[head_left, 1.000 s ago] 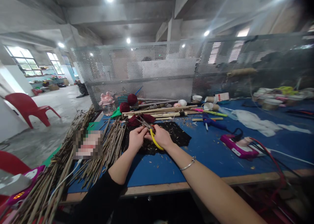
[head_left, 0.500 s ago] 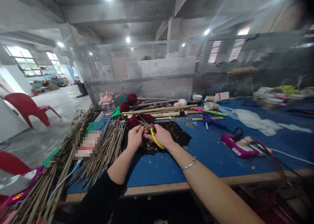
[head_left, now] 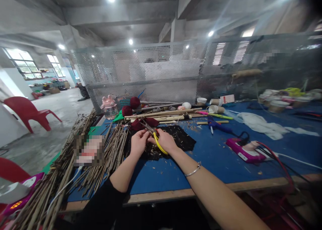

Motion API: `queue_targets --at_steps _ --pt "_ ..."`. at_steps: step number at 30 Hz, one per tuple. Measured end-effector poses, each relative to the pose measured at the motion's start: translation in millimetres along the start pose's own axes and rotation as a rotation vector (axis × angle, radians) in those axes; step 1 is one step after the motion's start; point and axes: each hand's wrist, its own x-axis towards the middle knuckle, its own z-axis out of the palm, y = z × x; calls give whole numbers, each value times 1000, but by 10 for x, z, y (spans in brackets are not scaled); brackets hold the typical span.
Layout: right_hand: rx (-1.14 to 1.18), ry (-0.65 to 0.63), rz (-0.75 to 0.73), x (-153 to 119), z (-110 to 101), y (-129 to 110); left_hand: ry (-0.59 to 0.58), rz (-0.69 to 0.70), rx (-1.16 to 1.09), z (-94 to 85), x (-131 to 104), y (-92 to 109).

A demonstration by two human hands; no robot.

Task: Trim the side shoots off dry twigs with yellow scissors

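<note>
Right hand [head_left: 165,141] wrapped round scissors [head_left: 157,142], blades [head_left: 148,125] pointing away from us; left hand [head_left: 138,142] pinched just beside, on what we can't tell. Cloth [head_left: 185,139] beneath probably catches scraps [head_left: 178,133].

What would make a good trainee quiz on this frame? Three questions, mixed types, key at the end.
1. Multiple choice: which hand holds the scissors?
A) left
B) right
C) neither

2. True or false: the twigs lie to the left of the black cloth in the picture.

3. Fill in: the power strip on the right of the table is ____ and white.

Key:
1. B, the right hand
2. True
3. Purple
</note>
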Motion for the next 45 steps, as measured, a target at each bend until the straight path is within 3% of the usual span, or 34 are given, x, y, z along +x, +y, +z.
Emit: queue_targets --at_steps 8,15,24,29,38,45 --pt "67 68 -124 -3 60 43 -37 8 4 4 -22 18" --pt "100 66 -152 16 54 31 -45 -11 -135 40 -39 46" --pt "22 69 -121 4 -27 54 -3 -1 6 15 -38 54" --pt "43 60 -69 6 -53 44 60 6 -27 19 -32 55" --pt "36 59 -109 -1 -35 44 -20 70 62 14 -45 51" --pt "13 16 -21 -12 -10 12 3 133 164 -27 -12 8"
